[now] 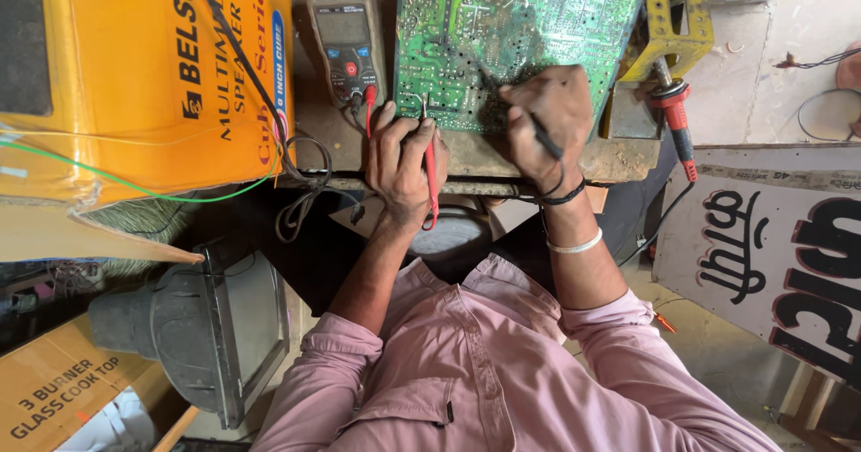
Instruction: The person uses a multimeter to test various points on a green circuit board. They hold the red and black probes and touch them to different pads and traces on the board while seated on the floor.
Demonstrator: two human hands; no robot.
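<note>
Head view: a green circuit board [516,30] is seen lying solder-side up on a worn bench [619,158], with both hands set at its near edge. A red probe [430,176] is pinched in the left hand [404,160], the fingers curled closed around its shaft and its tip set against the board's lower edge. A black probe [543,134] is gripped in the right hand [549,116], the fingers folded tightly over it, and its tip is pressed to the board a little farther in. The two hands are held near each other but apart.

A grey multimeter [345,44] is laid just left of the board, and its red and black leads [300,178] are looped over the bench edge beside the left wrist. An orange carton [134,75] is placed at the left, crossed by a green wire [161,194]. A soldering iron [677,120] with a red handle is rested at the right of the board, below a yellow metal bracket [673,30]. A black band and a white bangle [576,246] are worn on the right wrist, and pink sleeves [619,335] are rolled up on both arms. A dark tube-shaped housing [193,326] is seen under the bench at the lower left.
</note>
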